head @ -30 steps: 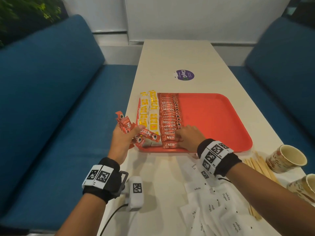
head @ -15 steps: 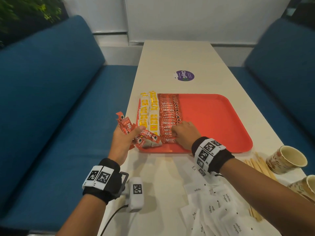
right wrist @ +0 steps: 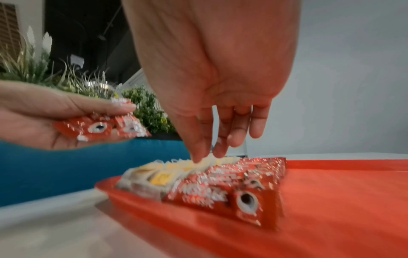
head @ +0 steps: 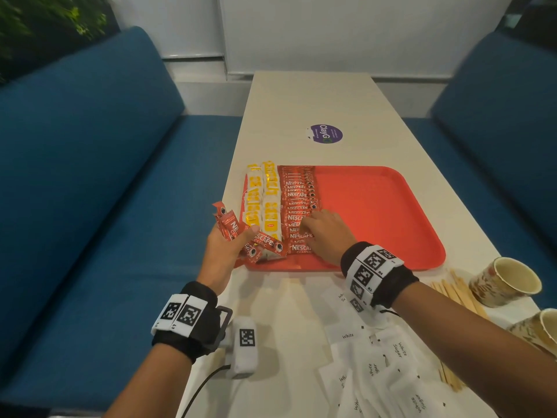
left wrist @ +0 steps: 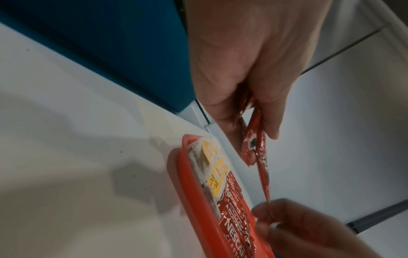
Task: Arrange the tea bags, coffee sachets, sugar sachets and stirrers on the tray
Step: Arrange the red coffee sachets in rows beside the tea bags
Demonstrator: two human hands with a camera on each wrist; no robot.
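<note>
A red tray lies on the table. Along its left side stand two columns of yellow tea bags and one column of red coffee sachets. My left hand hovers at the tray's near left corner and grips a fan of several coffee sachets, thumb on top; the left wrist view shows that bundle hanging from the fingers. My right hand hangs over the near part of the coffee column, fingers relaxed and pointing down, holding nothing.
White sugar sachets lie heaped on the near table, wooden stirrers to their right. Two paper cups stand at the right edge. A white tagged device with a cable sits near left. Blue sofas flank the table.
My right hand has slid a little away from the tray's near edge, up the coffee column, uncovering the nearest sachet. The left hand has kept its bundle in place.
</note>
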